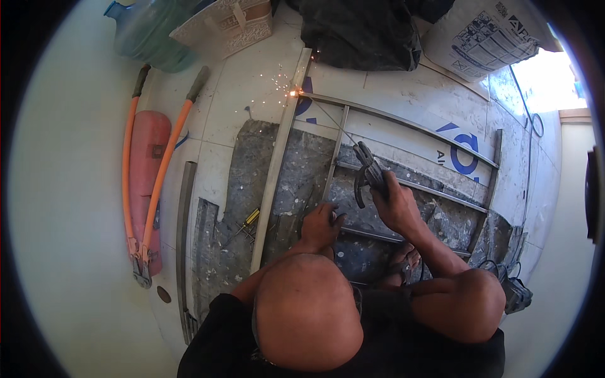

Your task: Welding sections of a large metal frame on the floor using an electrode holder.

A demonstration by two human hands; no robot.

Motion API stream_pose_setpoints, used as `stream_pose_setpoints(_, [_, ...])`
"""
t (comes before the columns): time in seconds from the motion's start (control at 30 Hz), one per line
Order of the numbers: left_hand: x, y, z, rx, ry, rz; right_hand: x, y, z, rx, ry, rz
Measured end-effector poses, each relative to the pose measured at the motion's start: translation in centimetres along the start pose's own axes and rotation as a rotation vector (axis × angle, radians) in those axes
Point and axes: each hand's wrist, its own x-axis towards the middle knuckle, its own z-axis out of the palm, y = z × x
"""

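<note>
My right hand (398, 205) is closed round the dark handle of a welding electrode holder (370, 167). A thin welding rod (334, 120) runs from its jaws up to the left. The rod's tip meets a bright, sparking spot where a crossbar joins a long pale metal bar (280, 148). Nearer to me, my left hand (321, 228) curls its fingers at the lower end of a short bar of the metal frame (403, 126). The frame lies flat, with several crossbars, over a dark, paint-spattered sheet (252, 151).
Orange-handled bolt cutters (165, 164) lie across a red cylinder (148, 183) at left. A loose metal bar (186, 220) and a yellow-handled screwdriver (252, 217) lie nearby. A green water jug (154, 38), black bag (359, 34) and white sack (482, 38) stand behind. My knees flank the work.
</note>
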Motion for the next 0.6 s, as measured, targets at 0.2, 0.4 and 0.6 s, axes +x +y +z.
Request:
stream_pose_setpoints(0.2, [-0.07,-0.09,0.07,0.001,-0.005,-0.01,0.1,-0.1,0.08,-0.012,0.001,0.006])
stream_pose_setpoints(0.4, [0.0,0.01,-0.01,-0.01,-0.005,-0.009,0.17,0.0,0.14,-0.001,0.01,-0.007])
stream_pose_setpoints(0.6, [0.22,0.04,-0.06,-0.011,-0.005,-0.005,0.24,-0.11,0.09,0.014,-0.019,0.024])
